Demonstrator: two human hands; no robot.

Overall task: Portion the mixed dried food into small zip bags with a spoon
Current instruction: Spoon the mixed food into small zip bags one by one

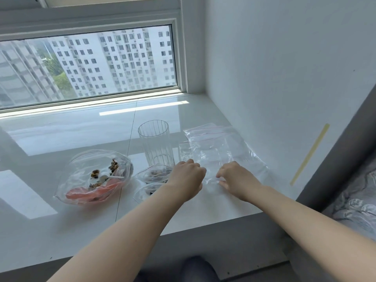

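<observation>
Both hands (188,176) (237,178) seemingly pinch a crinkled clear zip bag (211,159).

Tall glass (156,144) just behind hands; open sill (61,129) far left.

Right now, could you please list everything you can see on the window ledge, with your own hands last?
Large zip bag: one, clear, ledge left, holding brown dried food, orange pieces and a white spoon.
Small filled bags: two, clear, below the glass, partly behind the left forearm.
Glass: one, clear, ribbed, upright, centre.
Empty zip bags: a pile, clear, red-lined, ledge right.
Ledge: white, glossy.
Left hand: fingers curled at the pile's edge.
Right hand: pinching a bag.
</observation>
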